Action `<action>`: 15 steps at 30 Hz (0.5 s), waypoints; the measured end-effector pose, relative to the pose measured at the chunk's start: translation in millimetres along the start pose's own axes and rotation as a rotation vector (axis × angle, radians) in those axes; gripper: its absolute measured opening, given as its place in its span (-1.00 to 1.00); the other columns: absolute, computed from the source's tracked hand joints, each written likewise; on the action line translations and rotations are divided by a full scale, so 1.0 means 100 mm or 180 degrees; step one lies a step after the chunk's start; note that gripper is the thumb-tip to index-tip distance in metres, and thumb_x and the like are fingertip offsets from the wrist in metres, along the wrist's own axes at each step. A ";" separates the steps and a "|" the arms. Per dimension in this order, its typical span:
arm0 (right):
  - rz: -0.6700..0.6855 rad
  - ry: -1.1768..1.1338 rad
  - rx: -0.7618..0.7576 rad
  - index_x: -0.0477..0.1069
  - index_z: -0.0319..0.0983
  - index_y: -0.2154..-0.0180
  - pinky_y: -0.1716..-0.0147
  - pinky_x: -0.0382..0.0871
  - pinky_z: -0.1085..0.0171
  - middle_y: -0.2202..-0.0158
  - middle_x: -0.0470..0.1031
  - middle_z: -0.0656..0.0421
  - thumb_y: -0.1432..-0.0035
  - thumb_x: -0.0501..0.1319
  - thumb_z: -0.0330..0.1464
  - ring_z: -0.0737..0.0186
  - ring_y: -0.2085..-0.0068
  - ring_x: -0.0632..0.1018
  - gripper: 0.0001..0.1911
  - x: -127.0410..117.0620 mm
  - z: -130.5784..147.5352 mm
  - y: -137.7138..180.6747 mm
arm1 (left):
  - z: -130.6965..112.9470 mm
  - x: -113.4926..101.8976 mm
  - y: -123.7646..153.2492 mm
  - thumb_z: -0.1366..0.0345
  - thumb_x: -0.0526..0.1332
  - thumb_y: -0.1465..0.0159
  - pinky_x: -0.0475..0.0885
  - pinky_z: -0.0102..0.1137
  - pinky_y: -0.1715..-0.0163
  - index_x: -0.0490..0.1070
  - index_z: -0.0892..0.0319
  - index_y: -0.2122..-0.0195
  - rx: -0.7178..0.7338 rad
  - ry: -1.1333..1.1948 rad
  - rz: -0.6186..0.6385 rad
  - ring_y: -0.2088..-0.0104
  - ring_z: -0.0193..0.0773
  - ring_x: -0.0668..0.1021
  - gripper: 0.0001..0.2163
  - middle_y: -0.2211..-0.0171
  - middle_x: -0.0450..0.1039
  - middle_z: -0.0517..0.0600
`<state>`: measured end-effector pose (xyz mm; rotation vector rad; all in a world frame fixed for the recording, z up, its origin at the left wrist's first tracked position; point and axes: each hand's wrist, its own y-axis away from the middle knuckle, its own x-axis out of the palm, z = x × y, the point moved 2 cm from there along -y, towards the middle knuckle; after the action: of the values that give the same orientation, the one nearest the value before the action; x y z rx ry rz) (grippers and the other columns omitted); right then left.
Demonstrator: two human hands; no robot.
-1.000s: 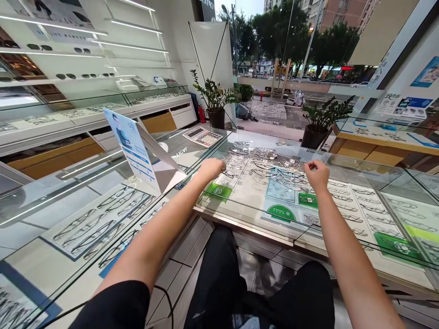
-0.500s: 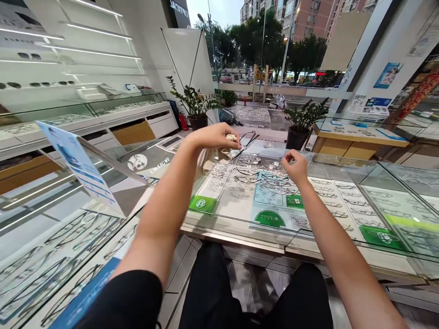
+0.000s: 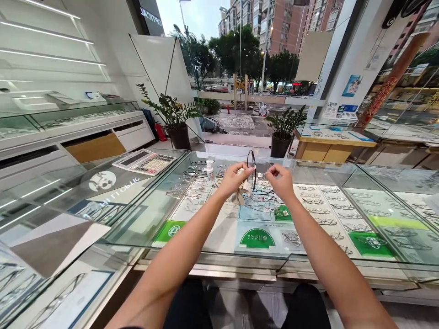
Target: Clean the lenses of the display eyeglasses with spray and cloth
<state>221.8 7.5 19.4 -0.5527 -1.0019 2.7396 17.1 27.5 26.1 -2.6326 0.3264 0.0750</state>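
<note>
Left hand closed — thumb and fingers pinched together on a pair of glasses and a pale cloth. Glasses were up in the air over the counter, between the two hands, stood on edge rather than flat. Gripping by one side probably kept most of the frame free for the other hand. Cloth was bunched under the fingers and hung below them, likely so that it stayed ready without being put down.

Right hand was just across from the glasses, apart from the rim, fingers curled in and thumb close to forefinger. Could not tell whether it had hold of anything thin.

Bottle stood upright beyond the left hand, within easy reach, it seemed. Calculator lay off to the left, out of the working space. Display frames sat in rows beneath the glass, presumably spaced to be viewed from above.

Hard to make out: the far side of the glasses, seen nearly edge-on; the folded arms, if folded — not clear. Left fingers hid part of the cloth. Bottle's label too small to read.
</note>
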 end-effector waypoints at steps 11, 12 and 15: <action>0.0662 -0.0984 0.0548 0.56 -0.14 0.34 0.27 0.32 0.18 0.40 0.51 0.20 -0.17 0.42 -0.08 0.19 0.34 0.43 -0.72 0.16 0.15 0.11 | 0.02 0.05 0.08 -0.03 0.33 -0.29 0.35 -0.35 0.17 0.43 0.15 0.40 0.0033 -0.0322 -0.0095 0.29 -0.21 0.47 -0.66 0.36 0.50 -0.03; 0.0658 -0.0971 0.0556 0.57 -0.14 0.34 0.28 0.32 0.17 0.40 0.51 0.20 -0.16 0.43 -0.07 0.19 0.34 0.43 -0.71 0.16 0.15 0.11 | 0.01 0.05 0.09 -0.02 0.33 -0.29 0.35 -0.35 0.17 0.42 0.15 0.40 0.0041 -0.0328 -0.0103 0.29 -0.21 0.47 -0.66 0.36 0.50 -0.03; 0.0653 -0.0977 0.0619 0.58 -0.14 0.33 0.28 0.33 0.17 0.41 0.51 0.20 -0.15 0.44 -0.04 0.19 0.34 0.44 -0.69 0.18 0.14 0.11 | 0.00 0.05 0.09 -0.02 0.32 -0.30 0.36 -0.35 0.18 0.43 0.16 0.41 0.0064 -0.0338 -0.0084 0.29 -0.22 0.47 -0.66 0.35 0.50 -0.03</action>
<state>199.9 -3.9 16.8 -0.2174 -0.7573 3.1291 20.0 18.5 20.7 -2.6005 0.2546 0.2007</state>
